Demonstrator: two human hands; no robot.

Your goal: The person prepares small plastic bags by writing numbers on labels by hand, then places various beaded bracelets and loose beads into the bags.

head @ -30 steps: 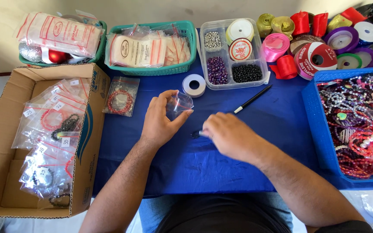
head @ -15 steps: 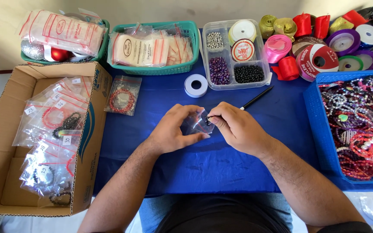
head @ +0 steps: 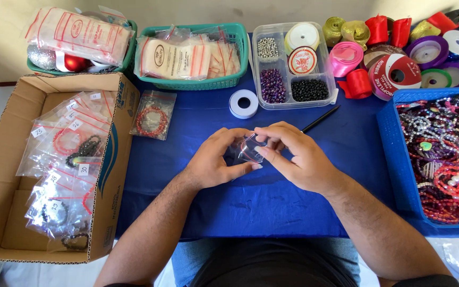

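Left hand (head: 211, 159): It curls around the small clear bag (head: 246, 150) from the left, thumb below and fingers on top. It grips the bag so the bag stays up off the bench (head: 251, 202).

Right hand (head: 298, 157): It pinches the other side of the same bag with its fingertips. Both hands meet at the bag, so it is held tight from two sides.

Small clear bag: It is in the middle of the bench, between the two hands, a little above the blue cloth. It has a red strip along one edge. I cannot tell what is inside it.

Black pen (head: 321, 118): It lies just behind the right hand, close by and easy to grab.

White tape roll (head: 243, 103): It lies flat near the hands, on the far side.

Bead box (head: 293, 66): A clear box with little rooms, so silver, purple and black beads do not mix.

Blue tray (head: 386, 133): It is on the right, full of bead strings, close to the right hand.

Cardboard box (head: 6, 175): It is on the left. Filled bags with small white labels are stacked in it.

Bag with red bracelet (head: 152, 121): It lies alone on the cloth beside the cardboard box.

Green baskets (head: 197, 82): They hold packs of empty bags at the back.

Ribbon rolls (head: 394, 72): They sit at the far right, out of the way.
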